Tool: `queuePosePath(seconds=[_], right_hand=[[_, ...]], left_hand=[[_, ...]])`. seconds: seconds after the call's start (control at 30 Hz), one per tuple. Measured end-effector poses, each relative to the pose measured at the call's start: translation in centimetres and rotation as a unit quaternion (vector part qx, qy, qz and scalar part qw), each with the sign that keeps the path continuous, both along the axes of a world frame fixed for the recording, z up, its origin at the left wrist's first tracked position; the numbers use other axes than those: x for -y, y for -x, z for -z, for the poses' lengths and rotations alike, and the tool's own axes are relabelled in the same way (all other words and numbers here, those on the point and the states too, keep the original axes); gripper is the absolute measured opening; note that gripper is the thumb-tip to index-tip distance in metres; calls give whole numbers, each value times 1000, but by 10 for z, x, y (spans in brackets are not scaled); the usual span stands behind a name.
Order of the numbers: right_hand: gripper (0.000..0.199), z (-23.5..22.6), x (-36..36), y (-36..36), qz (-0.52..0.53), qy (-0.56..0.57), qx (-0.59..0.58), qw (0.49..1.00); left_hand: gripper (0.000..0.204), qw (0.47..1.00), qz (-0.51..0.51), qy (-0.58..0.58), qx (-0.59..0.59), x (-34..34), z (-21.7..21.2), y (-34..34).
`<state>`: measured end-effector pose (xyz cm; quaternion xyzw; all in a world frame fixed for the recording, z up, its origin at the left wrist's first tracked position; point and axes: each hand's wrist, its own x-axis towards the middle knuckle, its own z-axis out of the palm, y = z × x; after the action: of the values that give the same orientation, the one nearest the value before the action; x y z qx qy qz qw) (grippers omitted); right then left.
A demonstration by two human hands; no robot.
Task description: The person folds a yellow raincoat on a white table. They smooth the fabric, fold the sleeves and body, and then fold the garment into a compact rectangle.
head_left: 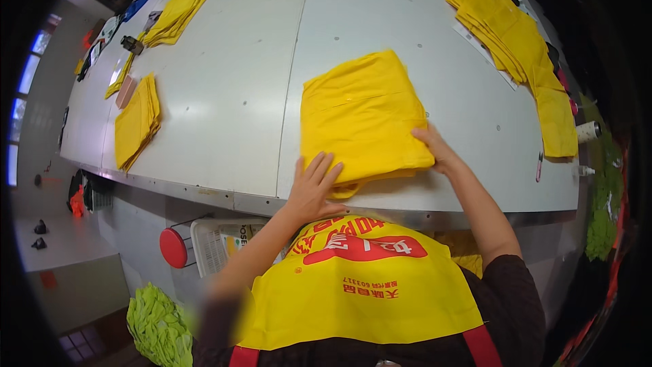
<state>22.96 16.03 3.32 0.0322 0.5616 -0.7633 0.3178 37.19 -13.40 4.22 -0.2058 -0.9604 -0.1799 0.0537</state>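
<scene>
In front of me on the pale table lies a folded yellow cloth (pixel 363 112), several layers thick, with a seam or crease across its upper part. Its near edge droops in a loose fold close to the table's front edge. My left hand (pixel 316 183) rests on its near left corner, fingers stretched out flat. At the near right corner, my right hand (pixel 438 149) grips the edge, thumb on top and the other fingers mostly hidden beneath or behind the cloth.
Yellow cloth stacks lie at the left (pixel 138 122), far left (pixel 176 17) and right (pixel 499 27) of the table (pixel 224 95). At the right edge are a tumbler (pixel 588 131) and a pen (pixel 540 167). A red stool (pixel 174 248) and white basket (pixel 207 248) stand below.
</scene>
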Motion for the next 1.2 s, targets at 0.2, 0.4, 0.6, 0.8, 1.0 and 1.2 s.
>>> queuePosePath(seconds=[0.2, 0.4, 0.6, 0.8, 1.0, 1.2], right_hand=[[51, -11, 56, -57, 6, 146, 244, 959], [42, -18, 58, -101, 18, 102, 309, 945], [36, -84, 31, -51, -392, -407, -115, 817], [24, -9, 95, -35, -290, -434, -600, 606], [37, -92, 143, -8, -417, -528, -361, 646], [89, -51, 134, 90, -323, -555, -153, 751]], left_hand=[[74, 962, -157, -4, -225, -8, 39, -25], [37, 954, -125, -13, -273, 7, 24, 7], [34, 965, -56, -2, -255, 24, 18, -1], [34, 972, 10, 9, -233, 21, 19, 1], [33, 979, 16, 20, -203, 46, 25, -3], [35, 968, -12, 39, -247, 49, 23, -24]])
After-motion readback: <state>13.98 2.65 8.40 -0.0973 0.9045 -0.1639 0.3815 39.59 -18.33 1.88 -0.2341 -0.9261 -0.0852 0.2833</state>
